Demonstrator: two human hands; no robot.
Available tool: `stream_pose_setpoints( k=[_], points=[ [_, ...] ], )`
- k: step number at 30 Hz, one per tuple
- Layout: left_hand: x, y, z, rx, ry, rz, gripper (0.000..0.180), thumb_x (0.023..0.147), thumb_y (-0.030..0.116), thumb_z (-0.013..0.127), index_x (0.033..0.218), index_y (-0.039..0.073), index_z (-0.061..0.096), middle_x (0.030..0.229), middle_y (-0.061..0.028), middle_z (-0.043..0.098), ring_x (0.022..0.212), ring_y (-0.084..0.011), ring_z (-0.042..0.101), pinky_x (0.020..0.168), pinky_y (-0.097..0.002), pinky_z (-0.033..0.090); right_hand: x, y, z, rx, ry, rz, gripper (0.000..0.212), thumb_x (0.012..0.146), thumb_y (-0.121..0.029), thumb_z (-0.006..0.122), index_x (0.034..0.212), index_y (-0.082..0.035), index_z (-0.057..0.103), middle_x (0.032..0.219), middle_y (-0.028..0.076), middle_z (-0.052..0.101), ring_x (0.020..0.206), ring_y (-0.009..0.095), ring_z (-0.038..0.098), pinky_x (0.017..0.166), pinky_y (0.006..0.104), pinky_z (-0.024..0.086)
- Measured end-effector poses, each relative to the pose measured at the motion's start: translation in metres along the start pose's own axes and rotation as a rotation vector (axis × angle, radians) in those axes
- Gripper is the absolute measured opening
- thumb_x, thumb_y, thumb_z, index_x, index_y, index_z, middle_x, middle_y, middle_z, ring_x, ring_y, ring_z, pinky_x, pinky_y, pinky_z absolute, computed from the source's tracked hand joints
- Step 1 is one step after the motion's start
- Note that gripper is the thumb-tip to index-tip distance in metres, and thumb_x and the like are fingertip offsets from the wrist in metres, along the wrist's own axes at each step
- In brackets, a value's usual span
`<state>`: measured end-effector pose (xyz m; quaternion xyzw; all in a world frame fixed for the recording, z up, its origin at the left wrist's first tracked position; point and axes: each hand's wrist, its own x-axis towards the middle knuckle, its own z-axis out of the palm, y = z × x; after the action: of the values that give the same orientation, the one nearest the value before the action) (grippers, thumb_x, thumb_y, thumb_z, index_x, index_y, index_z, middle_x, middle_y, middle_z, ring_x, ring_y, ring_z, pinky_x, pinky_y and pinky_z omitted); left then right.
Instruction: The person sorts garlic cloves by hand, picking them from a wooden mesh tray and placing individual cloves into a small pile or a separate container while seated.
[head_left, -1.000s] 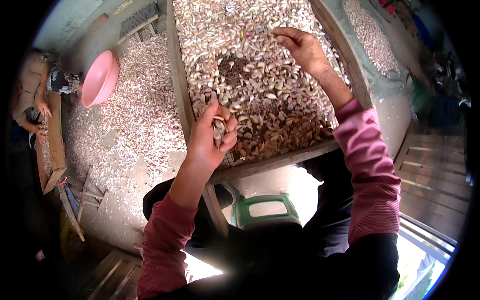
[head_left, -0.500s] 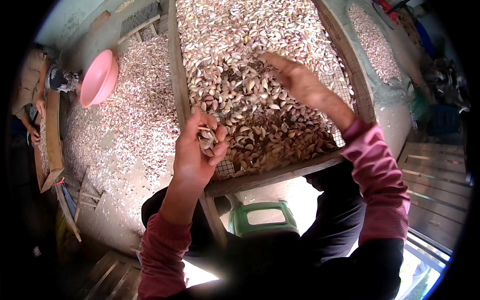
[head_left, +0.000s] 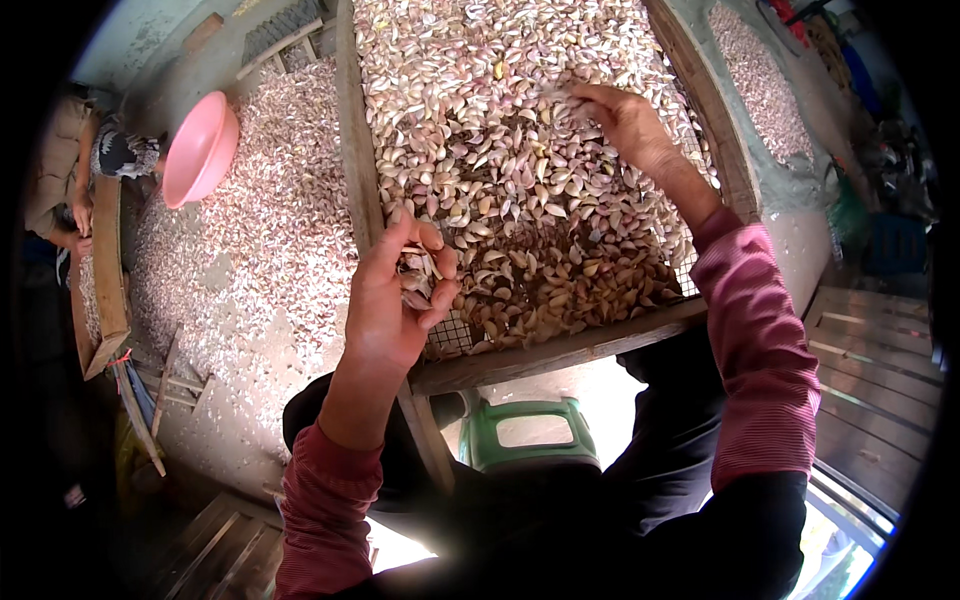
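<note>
Pale pink-white garlic cloves (head_left: pixel 510 180) cover a wooden-framed wire mesh tray (head_left: pixel 560 345) in front of me. At the tray's near left corner, my left hand (head_left: pixel 395 280) is raised palm up, its fingers curled around a small bunch of garlic pieces (head_left: pixel 416 275) that look like papery skins and discarded cloves. My right hand (head_left: pixel 635 130) is over the right part of the cloves, thumb and fingers drawn together. Something pale and blurred shows at its fingertips, too indistinct to name. Mesh shows through at the tray's near left corner.
A pink basin (head_left: pixel 202 150) stands tilted among cloves spread over the floor at left. Another person's hands (head_left: pixel 80 220) work at a wooden tray (head_left: pixel 115 290) there. A green plastic stool (head_left: pixel 530 435) sits below my tray. Slatted wood (head_left: pixel 870 370) lies at right.
My right hand has moved a little away and to the right over the cloves, its fingers now drawn together. The left hand stays nearly in place, still curled around its bunch.
</note>
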<state>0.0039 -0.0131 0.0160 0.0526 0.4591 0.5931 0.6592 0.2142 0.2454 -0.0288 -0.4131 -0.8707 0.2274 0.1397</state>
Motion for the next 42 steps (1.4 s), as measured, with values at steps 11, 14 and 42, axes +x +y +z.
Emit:
stream_pose_setpoints(
  k=[11, 14, 42],
  points=[
    [0.002, 0.0, 0.003, 0.028, 0.037, 0.005, 0.037, 0.101, 0.045, 0.044, 0.09, 0.011, 0.055, 0.074, -0.0061, 0.056, 0.05, -0.0146, 0.05, 0.041, -0.024, 0.033, -0.015, -0.053, 0.043, -0.058, -0.105, -0.502, 0.014, 0.083, -0.011, 0.071, 0.097, -0.01, 0.071, 0.1, 0.004, 0.067, 0.091, 0.017, 0.068, 0.083, 0.0287, 0.061],
    [0.0, 0.002, 0.005, 0.036, 0.069, 0.003, 0.037, 0.101, 0.045, 0.044, 0.089, 0.011, 0.054, 0.073, -0.0059, 0.056, 0.05, -0.0144, 0.049, 0.041, -0.0239, 0.032, -0.013, -0.051, 0.039, 0.205, -0.19, -0.266, 0.01, 0.087, -0.01, 0.068, 0.097, -0.008, 0.071, 0.092, 0.004, 0.067, 0.083, 0.012, 0.066, 0.08, 0.0264, 0.06],
    [0.016, -0.022, 0.017, 0.42, -0.107, 0.197, 0.017, 0.096, 0.021, 0.062, 0.098, 0.004, 0.064, 0.06, 0.0055, 0.044, 0.046, -0.0019, 0.032, 0.039, -0.0192, 0.021, -0.087, -0.114, 0.014, 1.148, -0.345, 0.221, 0.018, 0.094, -0.009, 0.063, 0.11, -0.004, 0.069, 0.09, 0.004, 0.071, 0.077, 0.008, 0.065, 0.071, 0.0215, 0.055]
  ],
)
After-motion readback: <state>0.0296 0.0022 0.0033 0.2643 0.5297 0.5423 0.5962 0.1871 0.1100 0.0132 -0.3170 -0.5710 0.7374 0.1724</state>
